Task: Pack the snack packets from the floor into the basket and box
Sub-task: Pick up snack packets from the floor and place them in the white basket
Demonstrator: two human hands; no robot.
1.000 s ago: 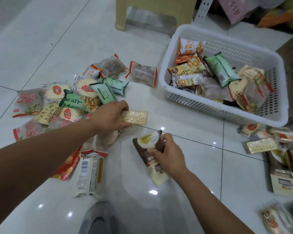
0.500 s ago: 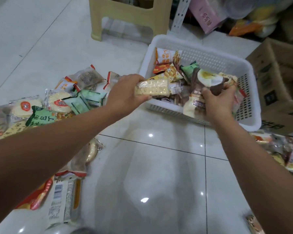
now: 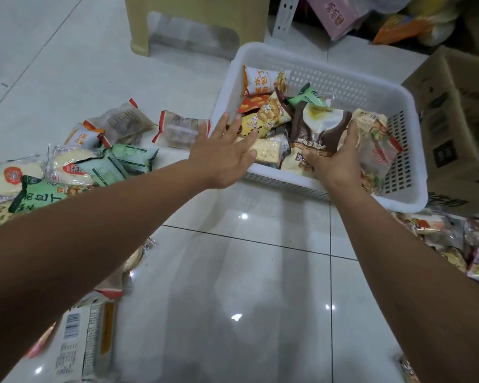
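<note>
Upper right, the right hand [image 3: 335, 164] grips a brown packet [image 3: 318, 128] inside the basket [image 3: 315, 55]: lay it flat, then release. The left hand [image 3: 227, 153], spread above a cracker packet [image 3: 268, 150], should fetch floor packets [image 3: 94, 167] at left.

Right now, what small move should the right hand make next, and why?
Probably let go of the brown packet. The right hand grips its lower end, yet the packet already lies inside the white basket. The left hand is open, fingers spread, over the cracker packet lying in the basket, so only this release seems left.
</note>
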